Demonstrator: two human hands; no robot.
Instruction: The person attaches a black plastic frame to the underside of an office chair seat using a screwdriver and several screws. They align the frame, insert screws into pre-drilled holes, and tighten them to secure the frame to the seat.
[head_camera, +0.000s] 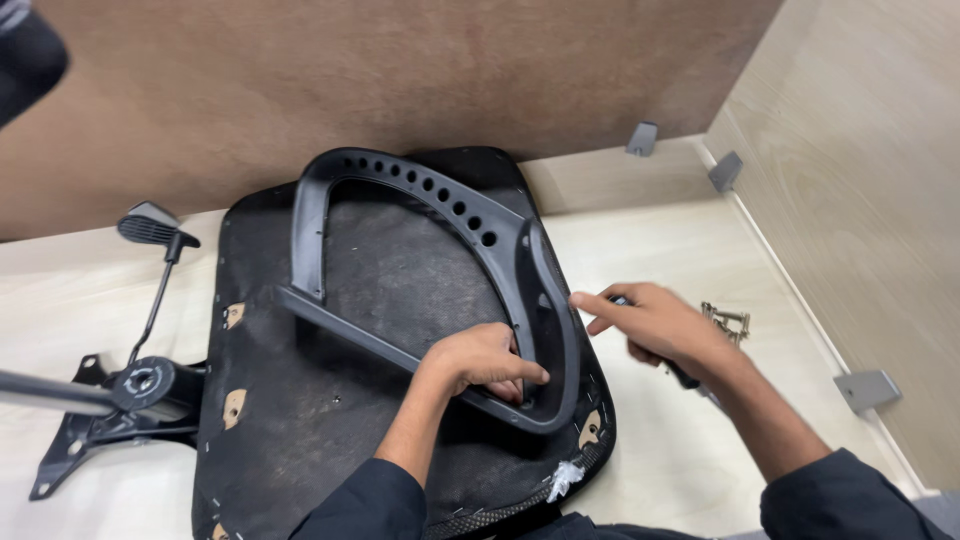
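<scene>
One black seat pan (330, 400) lay upside down on the pale wooden bench (690, 440), its fabric underside up, with three tan mounting holes showing along its left edge. On it rested one black plastic armrest frame (420, 195), a curved loop with a row of round holes along its upper arc and a straight bar across its lower side.

The left hand (480, 362) lay on the lower right corner of the frame, its grip closed over the bar there, fingers curled around the edge. The right hand (655, 325) hovered just beside the frame's right curve, forefinger stretched toward it, the other fingers wrapped around a dark tool handle (685, 378); only part of the handle showed.

A small heap of metal screws (728, 322) sat just right of that hand; their count could not be told. One black tilt mechanism (130, 395) with a lever lay to the seat's left. Three grey brackets (866, 389) joined the bench to its walls.
</scene>
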